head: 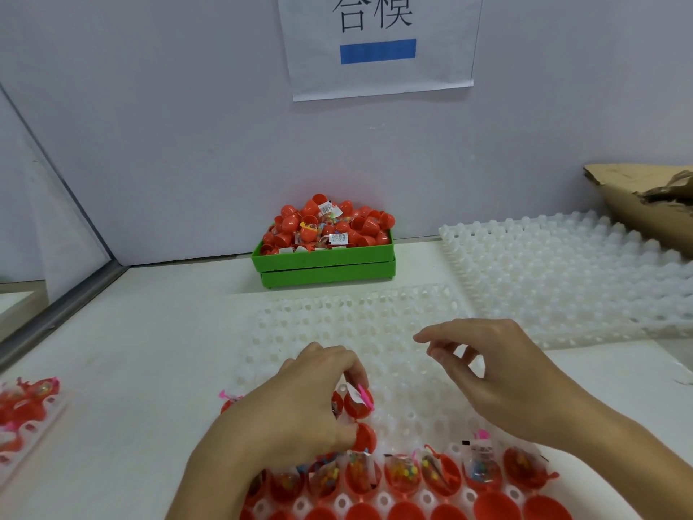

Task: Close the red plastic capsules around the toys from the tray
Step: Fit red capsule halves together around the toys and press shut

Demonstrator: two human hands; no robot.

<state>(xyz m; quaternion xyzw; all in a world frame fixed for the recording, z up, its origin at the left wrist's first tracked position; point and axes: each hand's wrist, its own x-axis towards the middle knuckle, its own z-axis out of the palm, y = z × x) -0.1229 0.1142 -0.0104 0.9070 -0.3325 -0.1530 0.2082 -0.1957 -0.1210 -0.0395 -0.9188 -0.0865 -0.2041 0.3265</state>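
Lower centre, the left hand pinches a red capsule, likely light, stiff, slippery; best gripped on both halves; right hand hovers loosely open, empty

Left hand gripping; right hand loosely curled.

a small factory assembly station is suggested by a partitioned white bench, a printed station sign taped to the wall, stacked white moulded trays, and a green bin heaped with red capsules.
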